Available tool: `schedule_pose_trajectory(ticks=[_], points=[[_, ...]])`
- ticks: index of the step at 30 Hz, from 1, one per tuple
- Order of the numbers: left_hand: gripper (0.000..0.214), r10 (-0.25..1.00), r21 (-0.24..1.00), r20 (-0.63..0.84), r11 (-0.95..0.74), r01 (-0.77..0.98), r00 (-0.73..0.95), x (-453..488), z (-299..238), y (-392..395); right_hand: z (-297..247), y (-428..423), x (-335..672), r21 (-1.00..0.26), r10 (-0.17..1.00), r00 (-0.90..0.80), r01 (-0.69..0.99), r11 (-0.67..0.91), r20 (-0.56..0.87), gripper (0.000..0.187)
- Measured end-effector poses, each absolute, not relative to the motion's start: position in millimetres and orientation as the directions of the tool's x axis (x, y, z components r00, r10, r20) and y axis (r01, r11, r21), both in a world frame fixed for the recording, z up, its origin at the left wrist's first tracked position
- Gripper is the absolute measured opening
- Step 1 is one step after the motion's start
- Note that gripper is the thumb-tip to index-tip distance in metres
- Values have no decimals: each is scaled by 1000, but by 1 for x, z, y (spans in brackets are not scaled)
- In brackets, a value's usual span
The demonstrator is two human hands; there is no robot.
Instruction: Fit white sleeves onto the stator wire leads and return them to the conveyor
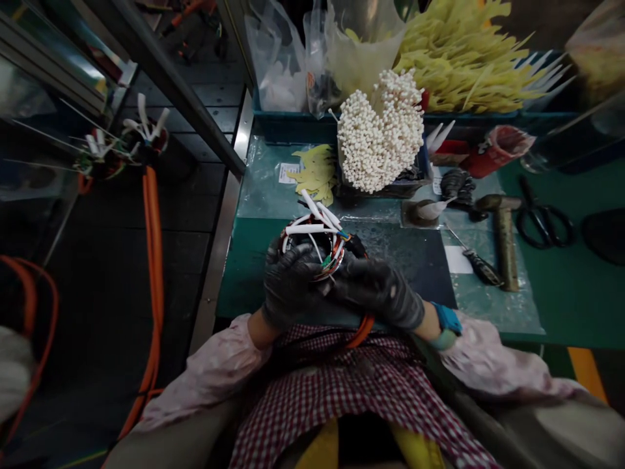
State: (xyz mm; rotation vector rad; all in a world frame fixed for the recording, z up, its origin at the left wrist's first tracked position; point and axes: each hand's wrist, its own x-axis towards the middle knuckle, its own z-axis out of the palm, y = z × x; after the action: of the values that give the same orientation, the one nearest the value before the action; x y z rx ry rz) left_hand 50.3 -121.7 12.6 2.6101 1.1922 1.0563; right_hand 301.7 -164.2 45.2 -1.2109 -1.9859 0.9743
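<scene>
Low over the bench mat, a ring-shaped motor stator (336, 260) with copper windings is held between my gloved hands. My left hand (290, 285) wraps round its left and near side. On the right, my right hand (383, 290) has its fingers closed at the near right edge; blur hides part of that grip. White sleeves (305, 229) cover leads that stick up from the ring, and thin coloured wires show at its right. An orange cable (360, 331) hangs below my right hand. The underside of the stator is hidden.
A bundle of white-tipped sticks (381, 133) stands behind, beside yellow strips (317, 170). To the right lie a screwdriver (482, 267), a hammer (506, 247) and scissors (544, 225). More wired stators (146, 140) with orange cables (154, 260) are at the left, past the metal edge.
</scene>
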Motion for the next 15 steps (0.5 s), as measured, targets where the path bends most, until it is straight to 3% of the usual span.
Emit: schedule_pose_trajectory(ticks=[3, 5, 7, 9, 12, 15], points=[[13, 656, 370, 619, -728, 577, 432, 56, 21, -119, 50, -131, 286, -694, 929, -337, 631, 345, 155, 36], [4, 675, 420, 609, -719, 554, 416, 59, 29, -118, 58, -114, 277, -559, 913, -384, 730, 393, 139, 32], [6, 718, 464, 562, -685, 561, 412, 60, 35, -117, 66, -102, 270, -528, 886, -450, 728, 437, 113, 29], [11, 722, 456, 559, -679, 576, 408, 60, 37, -116, 75, -96, 267, -639, 876, -461, 634, 435, 139, 30], [2, 674, 394, 606, -715, 577, 423, 59, 34, -115, 83, -94, 273, -869, 875, -457, 355, 345, 160, 36], [12, 668, 394, 611, -722, 570, 425, 56, 29, -115, 83, -94, 284, -954, 849, -512, 170, 249, 130, 32]])
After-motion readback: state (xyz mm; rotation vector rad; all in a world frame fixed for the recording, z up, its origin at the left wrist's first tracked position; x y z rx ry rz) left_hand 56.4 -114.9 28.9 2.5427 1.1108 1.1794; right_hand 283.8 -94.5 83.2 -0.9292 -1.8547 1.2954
